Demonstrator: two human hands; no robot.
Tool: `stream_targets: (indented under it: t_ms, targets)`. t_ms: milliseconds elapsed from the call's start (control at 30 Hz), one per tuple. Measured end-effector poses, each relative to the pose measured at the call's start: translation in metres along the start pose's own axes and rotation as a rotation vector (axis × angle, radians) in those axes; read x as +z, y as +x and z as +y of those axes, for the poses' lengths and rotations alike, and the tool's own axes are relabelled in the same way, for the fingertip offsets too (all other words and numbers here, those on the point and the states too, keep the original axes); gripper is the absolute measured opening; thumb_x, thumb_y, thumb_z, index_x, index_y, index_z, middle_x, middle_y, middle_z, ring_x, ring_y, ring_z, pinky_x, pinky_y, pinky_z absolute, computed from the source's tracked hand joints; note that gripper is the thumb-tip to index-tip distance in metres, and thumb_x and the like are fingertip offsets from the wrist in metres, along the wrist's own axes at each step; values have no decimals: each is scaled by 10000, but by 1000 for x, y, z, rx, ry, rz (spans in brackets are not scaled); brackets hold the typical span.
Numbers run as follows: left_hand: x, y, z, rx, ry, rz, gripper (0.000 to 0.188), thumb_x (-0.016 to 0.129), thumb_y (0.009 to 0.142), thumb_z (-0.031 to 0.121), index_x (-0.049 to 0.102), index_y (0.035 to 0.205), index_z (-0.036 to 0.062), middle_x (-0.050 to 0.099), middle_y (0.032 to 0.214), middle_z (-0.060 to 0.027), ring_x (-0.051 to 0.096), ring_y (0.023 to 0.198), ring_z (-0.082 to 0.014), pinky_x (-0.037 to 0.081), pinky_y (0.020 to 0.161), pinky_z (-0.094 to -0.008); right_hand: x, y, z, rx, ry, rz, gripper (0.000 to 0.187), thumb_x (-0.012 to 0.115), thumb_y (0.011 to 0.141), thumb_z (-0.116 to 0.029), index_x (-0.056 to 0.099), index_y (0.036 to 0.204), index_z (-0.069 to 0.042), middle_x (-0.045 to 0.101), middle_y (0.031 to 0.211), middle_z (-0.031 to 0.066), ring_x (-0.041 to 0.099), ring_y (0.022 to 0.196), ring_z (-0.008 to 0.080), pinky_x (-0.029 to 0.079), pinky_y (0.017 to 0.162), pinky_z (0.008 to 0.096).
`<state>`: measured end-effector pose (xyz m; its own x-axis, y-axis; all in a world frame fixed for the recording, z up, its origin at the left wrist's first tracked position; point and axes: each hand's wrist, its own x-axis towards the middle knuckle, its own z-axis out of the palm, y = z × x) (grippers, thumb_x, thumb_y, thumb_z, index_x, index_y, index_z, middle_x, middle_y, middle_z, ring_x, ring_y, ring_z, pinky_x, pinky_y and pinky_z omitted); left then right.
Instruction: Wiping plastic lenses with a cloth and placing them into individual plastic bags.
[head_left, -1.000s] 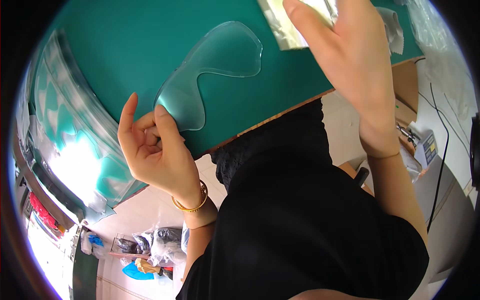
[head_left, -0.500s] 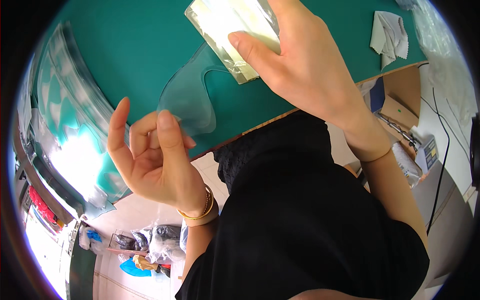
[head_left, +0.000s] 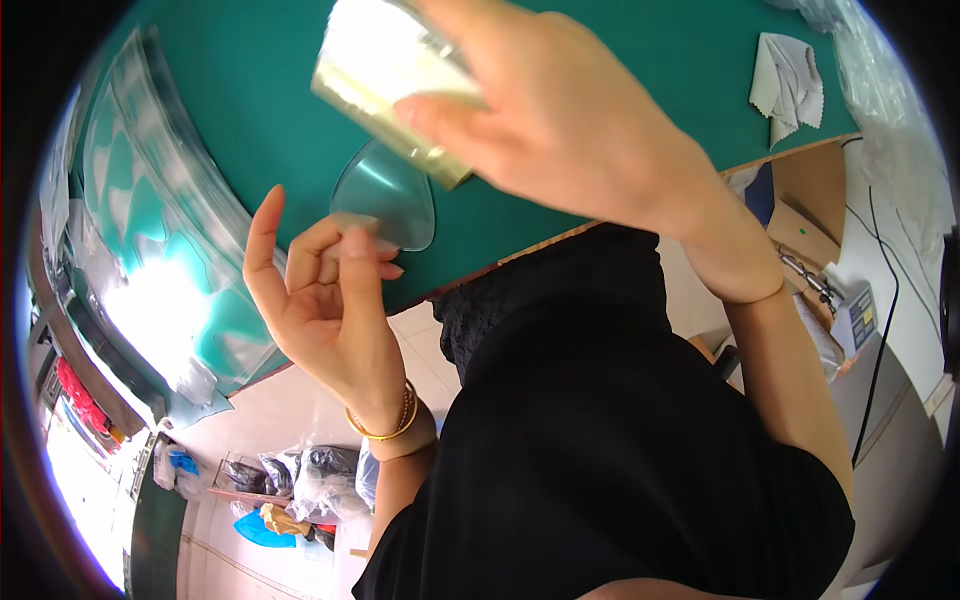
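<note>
My left hand [head_left: 335, 310] pinches the near-left edge of a thin, clear curved plastic lens sheet [head_left: 392, 205] between thumb and forefinger, its little finger raised. The lens sheet is over the green tabletop [head_left: 270, 60]. My right hand [head_left: 590, 130], smeared by motion, grips a flat, pale yellow and white rectangular pad [head_left: 385, 75] in shiny clear film. The pad covers the far part of the lens sheet; whether the two touch I cannot tell.
On the left lies a stack of clear plastic lens sheets [head_left: 165, 200] with strong glare. A grey cloth [head_left: 787, 85] with zigzag edges rests at the right, beside crumpled clear plastic [head_left: 890, 110]. The table's near edge [head_left: 555, 243] runs just in front of my body.
My right hand has swept left with the pad, which has turned and now hides more of the lens sheet. My left hand has shifted slightly right, still pinching the sheet.
</note>
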<state>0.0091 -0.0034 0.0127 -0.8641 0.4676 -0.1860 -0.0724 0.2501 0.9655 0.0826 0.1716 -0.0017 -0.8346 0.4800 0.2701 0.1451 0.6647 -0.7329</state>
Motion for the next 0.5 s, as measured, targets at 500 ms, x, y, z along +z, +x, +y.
stream_targets:
  t_ms: [500]
  targets:
    - [-28, 1, -16, 174, 294, -145, 672, 714, 764, -131, 469, 1377, -3, 688, 975, -80, 612, 862, -126, 501, 747, -225, 11, -1, -19, 14, 78, -206, 263, 689, 813, -121, 484, 872, 33, 604, 588, 196, 627, 525, 372, 494, 478, 426]
